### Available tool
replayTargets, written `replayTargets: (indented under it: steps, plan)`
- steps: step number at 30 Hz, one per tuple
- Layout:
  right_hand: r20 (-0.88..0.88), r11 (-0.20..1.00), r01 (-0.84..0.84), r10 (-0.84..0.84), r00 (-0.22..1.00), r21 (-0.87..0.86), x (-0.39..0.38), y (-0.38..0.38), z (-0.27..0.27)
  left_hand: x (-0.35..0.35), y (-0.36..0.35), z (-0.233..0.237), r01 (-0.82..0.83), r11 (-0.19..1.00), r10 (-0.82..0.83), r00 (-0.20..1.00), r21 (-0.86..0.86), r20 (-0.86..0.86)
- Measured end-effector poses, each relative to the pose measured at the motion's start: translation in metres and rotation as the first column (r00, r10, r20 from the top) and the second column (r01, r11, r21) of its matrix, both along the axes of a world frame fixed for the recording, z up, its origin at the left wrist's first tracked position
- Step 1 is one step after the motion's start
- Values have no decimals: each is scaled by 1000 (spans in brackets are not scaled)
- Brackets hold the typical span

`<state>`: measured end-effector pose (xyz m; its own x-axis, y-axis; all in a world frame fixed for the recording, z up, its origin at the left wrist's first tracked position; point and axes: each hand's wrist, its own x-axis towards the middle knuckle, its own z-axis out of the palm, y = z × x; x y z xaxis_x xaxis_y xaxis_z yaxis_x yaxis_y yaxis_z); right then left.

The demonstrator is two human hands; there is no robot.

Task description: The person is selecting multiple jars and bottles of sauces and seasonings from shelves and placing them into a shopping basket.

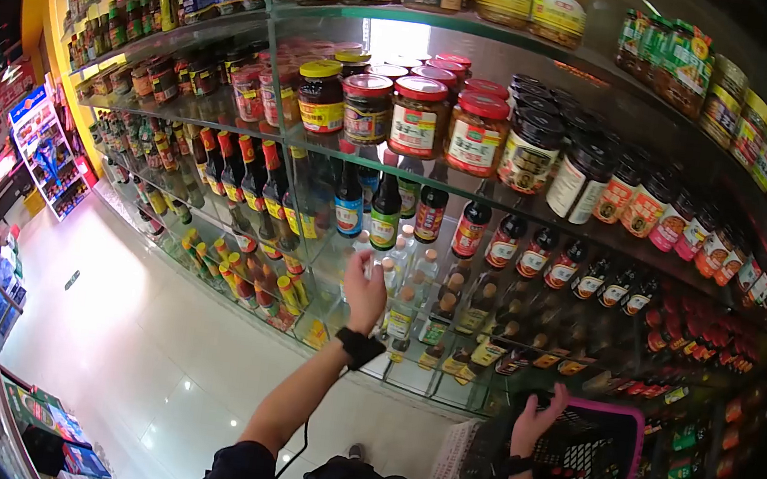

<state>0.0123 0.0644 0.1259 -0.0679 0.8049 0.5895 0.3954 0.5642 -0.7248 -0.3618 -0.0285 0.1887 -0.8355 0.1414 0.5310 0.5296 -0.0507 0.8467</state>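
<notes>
My left hand (364, 291), with a black band on its wrist, reaches toward the shelf of dark sauce bottles. Its fingers point up and are partly apart, with nothing visible in them. Just above the fingertips stands a dark bottle with a green label (384, 223). To its left is a bottle with a blue label (347, 206), and to its right one with a red label (430, 212). My right hand (536, 421) is raised with spread fingers at the left side of a black shopping basket with a pink rim (633, 462). It holds nothing I can see.
Glass shelves carry red-lidded jars (418, 119) above the bottles and clear bottles (401, 314) lower down. The glass shelf edge (393, 157) runs above my left hand. Pale floor tiles (153, 326) lie at left, beside another display stand (51, 151).
</notes>
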Motion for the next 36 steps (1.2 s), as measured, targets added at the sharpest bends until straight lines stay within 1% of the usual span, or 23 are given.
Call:
replayTargets:
  steps: [1,3,5,7,9,11,14,16,19,20,21,22,23,24,25,27,28,29,31,32,33,35,36]
  plan:
    - [15,998,-64,63,998,17,-25,-3,21,-19,1,22,-34,998,38,996,43,-82]
    - [-37,972,-231,232,972,37,-79,-1,55,-46,1,62,-19,1000,19,1000,1,-22]
    - [-80,916,-397,392,916,-58,-134,3,82,-78,10,76,-12,1000,12,999,20,-46]
    - [-95,829,-551,544,834,-95,-191,7,108,-100,16,83,-6,999,9,997,38,-73]
    - [-238,684,-723,690,684,-96,-254,15,126,-115,20,89,-58,995,53,996,-75,-69]
    - [-242,595,-793,757,607,-127,-307,17,148,-128,22,89,-53,994,42,993,-99,-108]
    - [-283,564,-824,783,554,-54,-381,30,149,-141,24,93,15,991,-26,997,-137,-79]
    - [-232,706,-705,677,699,-63,-410,32,153,-148,25,99,35,988,-49,995,-147,-92]
    - [-177,649,-759,742,647,-52,-449,55,147,-160,33,104,30,989,-54,986,-147,-157]
    - [-242,651,-759,742,625,36,-447,42,161,-157,30,112,60,985,-78,991,-162,-107]
    - [-244,654,-756,739,628,33,-448,39,163,-156,29,116,90,980,-101,993,-179,-54]
    - [-174,681,-733,721,671,-3,-447,37,166,-162,32,112,95,979,-106,993,-182,-54]
    - [-102,707,-706,700,707,-37,-447,35,169,-168,35,108,54,983,-81,985,-173,-155]
    - [-137,709,-705,700,701,22,-446,30,175,-174,37,104,14,987,-55,965,-160,-255]
    - [-139,712,-702,697,704,20,-448,31,175,-178,40,99,18,986,-60,965,-164,-254]
    - [-111,722,-692,689,717,9,-449,34,172,-173,37,104,-15,962,-48,973,-271,-225]
    - [-109,727,-685,686,719,51,-449,33,169,-182,43,93,-70,975,-1,947,-210,-320]
    - [-92,735,-670,677,730,99,-452,37,161,-178,41,97,-60,974,-13,948,-218,-319]
    - [-120,739,-663,673,729,120,-436,23,169,-166,35,109,51,985,-84,975,-166,-204]
    - [-9,799,-598,599,800,65,-425,18,171,-167,35,107,5,993,-38,960,-121,-277]
    - [30,813,-552,557,830,186,-426,23,160,-167,34,105,-2,992,-33,962,-129,-270]
    - [-97,742,-659,670,736,122,-415,23,155,-161,30,103,-58,983,12,967,-174,-253]
    - [-98,750,-651,661,744,118,-408,23,155,-156,28,103,-31,980,-24,962,-196,-271]
